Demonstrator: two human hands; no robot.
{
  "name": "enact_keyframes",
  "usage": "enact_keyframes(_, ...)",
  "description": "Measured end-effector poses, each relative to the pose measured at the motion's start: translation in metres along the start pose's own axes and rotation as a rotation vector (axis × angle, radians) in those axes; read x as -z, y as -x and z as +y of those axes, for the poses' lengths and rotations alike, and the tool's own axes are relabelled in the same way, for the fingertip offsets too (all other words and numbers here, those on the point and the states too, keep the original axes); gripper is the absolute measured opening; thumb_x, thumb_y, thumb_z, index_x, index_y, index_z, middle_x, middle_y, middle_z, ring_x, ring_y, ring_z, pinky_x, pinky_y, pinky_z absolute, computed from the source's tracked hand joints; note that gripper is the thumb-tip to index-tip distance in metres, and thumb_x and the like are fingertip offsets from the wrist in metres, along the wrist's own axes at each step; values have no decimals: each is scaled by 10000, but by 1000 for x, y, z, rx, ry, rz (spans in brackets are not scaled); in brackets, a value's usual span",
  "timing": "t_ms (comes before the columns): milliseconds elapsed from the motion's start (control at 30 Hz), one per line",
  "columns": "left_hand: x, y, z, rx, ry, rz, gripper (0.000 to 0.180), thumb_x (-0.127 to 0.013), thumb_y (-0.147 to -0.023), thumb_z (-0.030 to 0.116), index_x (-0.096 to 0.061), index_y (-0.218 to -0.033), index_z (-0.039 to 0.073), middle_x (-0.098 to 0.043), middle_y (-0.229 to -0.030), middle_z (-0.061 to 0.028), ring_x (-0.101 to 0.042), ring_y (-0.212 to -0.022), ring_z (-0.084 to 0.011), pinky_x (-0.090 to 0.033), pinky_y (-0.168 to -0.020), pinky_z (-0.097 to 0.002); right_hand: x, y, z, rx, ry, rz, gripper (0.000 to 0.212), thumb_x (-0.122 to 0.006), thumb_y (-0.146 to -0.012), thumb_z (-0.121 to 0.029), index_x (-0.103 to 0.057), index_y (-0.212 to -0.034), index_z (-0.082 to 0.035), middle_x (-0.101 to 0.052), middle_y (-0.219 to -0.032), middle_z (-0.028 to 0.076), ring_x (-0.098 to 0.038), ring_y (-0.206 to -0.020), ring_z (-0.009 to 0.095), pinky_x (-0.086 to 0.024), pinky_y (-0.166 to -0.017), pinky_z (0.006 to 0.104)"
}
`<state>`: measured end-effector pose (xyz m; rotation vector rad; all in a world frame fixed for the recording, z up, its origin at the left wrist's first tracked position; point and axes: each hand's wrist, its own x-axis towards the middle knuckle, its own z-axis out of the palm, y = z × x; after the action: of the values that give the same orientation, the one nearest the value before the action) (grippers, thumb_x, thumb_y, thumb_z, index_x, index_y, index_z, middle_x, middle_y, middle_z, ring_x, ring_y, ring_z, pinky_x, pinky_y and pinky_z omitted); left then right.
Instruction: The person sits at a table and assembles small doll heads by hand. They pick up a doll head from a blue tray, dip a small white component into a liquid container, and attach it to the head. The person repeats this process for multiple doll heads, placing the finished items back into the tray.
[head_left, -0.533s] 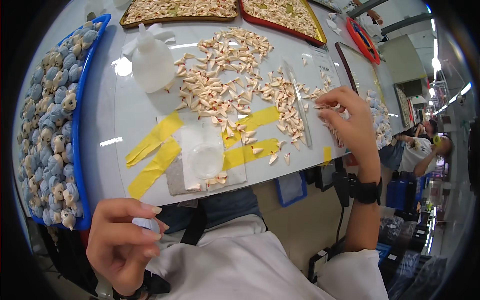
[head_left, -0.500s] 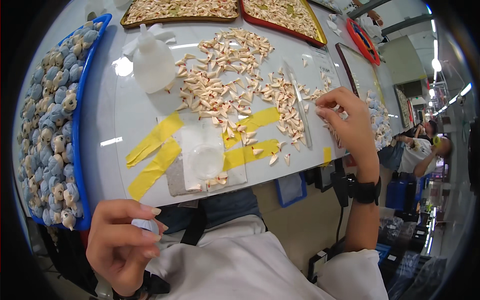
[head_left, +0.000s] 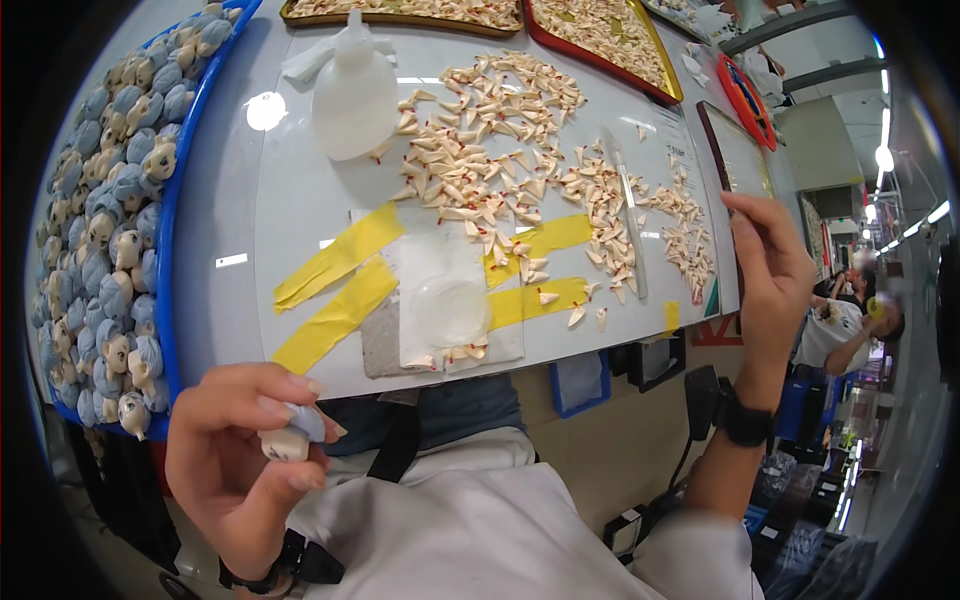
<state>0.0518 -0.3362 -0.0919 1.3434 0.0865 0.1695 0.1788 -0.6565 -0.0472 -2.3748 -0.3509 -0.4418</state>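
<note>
Low at the left, my left hand (head_left: 245, 455) pinches a small doll head (head_left: 288, 447) with light blue hair and a pale face. Over the table's right side, my right hand (head_left: 770, 270) has its thumb and forefinger pressed together; anything between them is too small to make out. Nearest to it are small cream pointed pieces (head_left: 686, 240) with red tips, lying loose. More such pieces (head_left: 490, 140) are heaped at mid-table. A round translucent dish (head_left: 450, 310) stands on a white sheet between strips of yellow tape (head_left: 340, 255).
At the left is a blue tray (head_left: 175, 235) full of blue-haired doll heads. A white squeeze bottle (head_left: 355, 100) stands by the heap. A clear rod (head_left: 630, 215) lies among the pieces. Trays of pieces, one red-rimmed (head_left: 605, 72), line the back. Another person (head_left: 845, 325) sits far right.
My right hand has moved right, away from the loose pieces. My left hand has turned the doll head so its face now shows. The whole view has shifted slightly.
</note>
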Motion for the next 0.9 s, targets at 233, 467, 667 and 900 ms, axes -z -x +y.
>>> enact_keyframes(233,14,0,-16,-67,84,-75,355,-740,-701,98,-516,-948,-22,-540,-977,-191,-587,-727,-197,-501,-618,-273,-22,19,-62,-55,-292,-59,83,-537,-852,-2,-571,-914,43,-610,-773,94,-572,-680,119,-456,-634,227)
enact_keyframes(467,8,-8,-17,-71,163,-103,270,-701,-733,47,-554,-946,-30,-531,-1018,-196,-609,-779,-216,-525,-650,-268,-63,20,-91,52,-360,-36,67,-524,-862,-9,-542,-906,39,-612,-796,137,-598,-704,165,-484,-684,256)
enact_keyframes(667,5,-8,-16,27,148,-46,418,-744,-717,315,-488,-926,59,-507,-966,-128,-579,-742,-171,-466,-562,-203,-59,13,-89,218,-53,-150,82,-523,-819,71,-550,-894,52,-558,-857,131,-545,-736,157,-446,-691,249)
enact_keyframes(900,11,-16,-27,-88,195,-154,423,-733,-731,326,-483,-932,49,-496,-967,-131,-583,-755,-172,-473,-576,-198,-63,23,-99,14,-215,-185,127,-536,-767,134,-540,-867,55,-578,-861,147,-560,-743,177,-451,-680,260)
